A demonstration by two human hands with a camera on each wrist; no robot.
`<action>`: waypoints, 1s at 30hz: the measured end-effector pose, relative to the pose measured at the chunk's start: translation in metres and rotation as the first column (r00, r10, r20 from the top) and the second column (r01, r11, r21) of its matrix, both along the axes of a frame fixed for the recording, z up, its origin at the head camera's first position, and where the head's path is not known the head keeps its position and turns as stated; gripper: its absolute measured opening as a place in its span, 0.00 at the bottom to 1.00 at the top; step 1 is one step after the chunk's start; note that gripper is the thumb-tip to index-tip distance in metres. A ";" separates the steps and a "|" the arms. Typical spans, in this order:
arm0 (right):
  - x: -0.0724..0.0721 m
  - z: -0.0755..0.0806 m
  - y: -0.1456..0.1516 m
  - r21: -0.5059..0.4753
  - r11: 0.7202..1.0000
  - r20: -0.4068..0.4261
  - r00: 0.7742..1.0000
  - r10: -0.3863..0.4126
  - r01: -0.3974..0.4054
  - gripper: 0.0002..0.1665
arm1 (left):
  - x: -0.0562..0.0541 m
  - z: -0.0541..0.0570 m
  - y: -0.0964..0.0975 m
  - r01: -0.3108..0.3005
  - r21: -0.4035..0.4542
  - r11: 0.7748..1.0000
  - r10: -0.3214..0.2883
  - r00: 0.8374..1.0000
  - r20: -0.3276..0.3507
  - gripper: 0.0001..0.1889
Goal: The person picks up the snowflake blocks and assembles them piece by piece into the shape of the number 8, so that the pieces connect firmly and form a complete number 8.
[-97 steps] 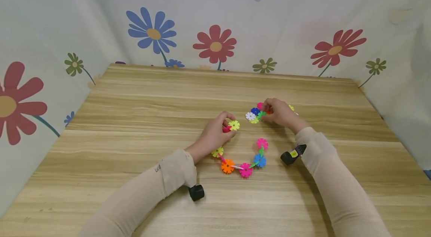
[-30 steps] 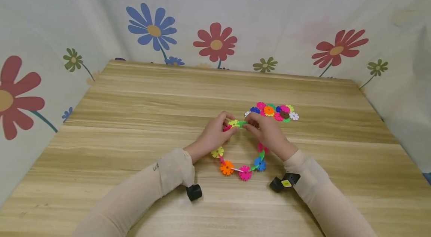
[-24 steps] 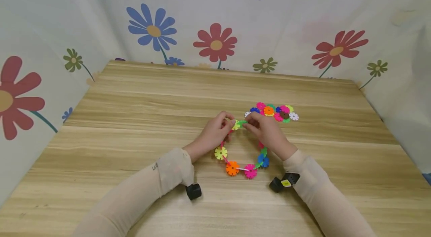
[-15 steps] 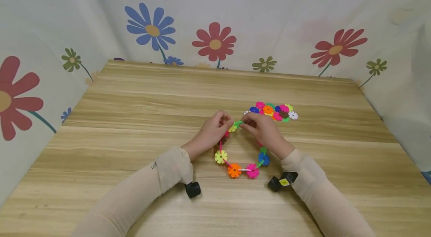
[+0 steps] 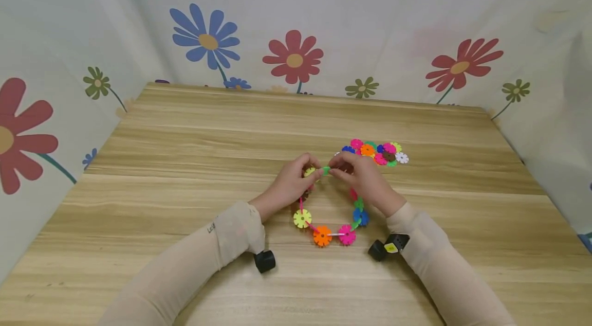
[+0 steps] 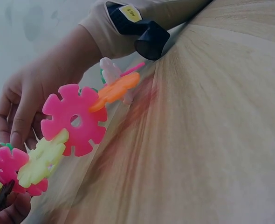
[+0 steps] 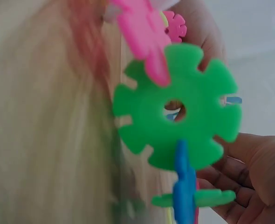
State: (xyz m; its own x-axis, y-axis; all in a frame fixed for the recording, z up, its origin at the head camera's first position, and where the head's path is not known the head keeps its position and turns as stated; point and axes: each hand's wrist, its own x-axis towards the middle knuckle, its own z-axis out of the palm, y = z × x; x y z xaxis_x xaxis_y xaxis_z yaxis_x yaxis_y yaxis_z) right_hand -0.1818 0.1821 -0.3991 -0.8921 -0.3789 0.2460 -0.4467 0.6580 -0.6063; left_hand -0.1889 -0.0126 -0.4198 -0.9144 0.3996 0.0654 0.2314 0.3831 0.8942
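Note:
In the head view, a chain of slotted plastic snowflake discs curves toward the person, with a yellow disc (image 5: 302, 218), an orange disc (image 5: 322, 236), a pink disc (image 5: 347, 235) and a blue disc (image 5: 361, 217) along it. My left hand (image 5: 289, 184) pinches the chain's far left end near another yellow disc (image 5: 309, 174). Right beside that, my right hand (image 5: 367, 179) pinches a small green disc (image 5: 326, 170) between thumb and fingers, its edge meeting the left fingertips. The right hand partly covers the chain's pink right end (image 5: 353, 194). Close up in the right wrist view is a larger-looking green disc (image 7: 202, 107).
Behind the right hand lies a flat pile of loose discs, among them an orange disc (image 5: 367, 149), a brown disc (image 5: 389, 156) and a white disc (image 5: 402, 158). A wood-grain table (image 5: 208, 141) meets a flowered cloth backdrop (image 5: 398, 22).
The right hand has come from the pile to the left hand with the green disc. The left hand has shifted its grip along the end discs, and the chain's lower part has swung slightly right.

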 end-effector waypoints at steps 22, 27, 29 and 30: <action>-0.024 0.015 0.052 0.142 0.960 0.043 0.968 -0.249 0.241 0.12 | 0.004 0.002 -0.001 -0.034 0.036 0.999 0.031 0.996 0.085 0.11; -0.034 0.008 0.050 0.198 0.962 0.095 0.973 -0.208 0.186 0.14 | 0.003 0.000 -0.001 -0.024 0.048 0.999 0.018 0.994 0.107 0.10; -0.039 0.005 0.048 0.211 0.965 0.108 0.977 -0.184 0.158 0.14 | 0.003 0.000 0.000 -0.017 0.050 0.999 0.012 0.995 0.101 0.10; -0.041 0.004 0.046 0.218 0.966 0.110 0.979 -0.169 0.142 0.15 | 0.002 -0.001 0.000 -0.014 0.052 0.999 0.009 0.995 0.099 0.10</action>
State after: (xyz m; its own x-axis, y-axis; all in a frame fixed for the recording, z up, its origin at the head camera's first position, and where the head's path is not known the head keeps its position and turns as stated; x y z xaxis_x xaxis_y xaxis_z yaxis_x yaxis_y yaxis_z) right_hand -0.2224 0.2281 -0.3948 -0.9630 -0.2634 0.0578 -0.2569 0.8308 -0.4938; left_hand -0.1865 -0.0121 -0.4206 -0.9219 0.3874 -0.0050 0.1367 0.3373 0.9314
